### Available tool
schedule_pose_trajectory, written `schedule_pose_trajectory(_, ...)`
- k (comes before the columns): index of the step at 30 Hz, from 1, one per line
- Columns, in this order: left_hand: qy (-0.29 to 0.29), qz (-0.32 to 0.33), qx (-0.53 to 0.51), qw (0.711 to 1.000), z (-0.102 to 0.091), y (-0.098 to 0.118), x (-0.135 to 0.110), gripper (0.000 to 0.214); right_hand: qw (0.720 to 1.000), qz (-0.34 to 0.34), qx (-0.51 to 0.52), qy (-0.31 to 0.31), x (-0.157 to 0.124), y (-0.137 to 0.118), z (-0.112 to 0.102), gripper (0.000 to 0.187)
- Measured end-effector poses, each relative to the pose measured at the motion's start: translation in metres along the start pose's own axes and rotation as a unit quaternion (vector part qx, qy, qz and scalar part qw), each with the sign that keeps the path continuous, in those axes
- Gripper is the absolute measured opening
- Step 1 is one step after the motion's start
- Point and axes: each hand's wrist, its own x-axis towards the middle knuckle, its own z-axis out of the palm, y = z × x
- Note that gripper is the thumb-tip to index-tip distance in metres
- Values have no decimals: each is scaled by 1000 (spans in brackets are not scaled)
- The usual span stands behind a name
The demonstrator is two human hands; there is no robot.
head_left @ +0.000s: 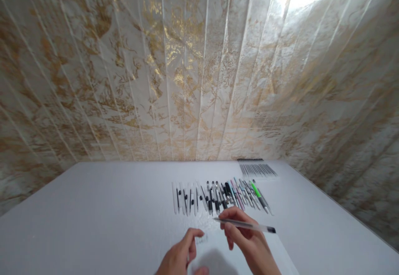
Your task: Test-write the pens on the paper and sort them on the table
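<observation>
My right hand (241,233) grips a slim pen (249,225) with a clear barrel and a black end. The pen lies almost level, its tip pointing left, above a white sheet of paper (277,248). On the sheet's left part are small dark scribbles (202,239). My left hand (183,252) rests beside them with the index finger stretched out and the thumb apart; it appears to hold nothing. Beyond both hands lies a row of pens and pen parts (215,196), among them clear barrels, black refills, small black caps and a green pen (257,192).
A neat group of thin grey pens or refills with black ends (257,169) lies at the back right of the white table (93,216). A wall covered in gold-patterned, creased plastic sheeting (187,79) stands behind the table, with more at the right side.
</observation>
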Motion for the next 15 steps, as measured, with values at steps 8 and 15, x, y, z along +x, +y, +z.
schedule_pose_trajectory(8, 65, 55, -167, 982, -16, 31, 18, 49, 963, -154, -192, -107, -4, -35, 24, 12)
schedule_pose_trajectory(15, 72, 56, -152, 984, -11, 28, 24, 40, 927, -247, -267, -88, 0, -38, 27, 15)
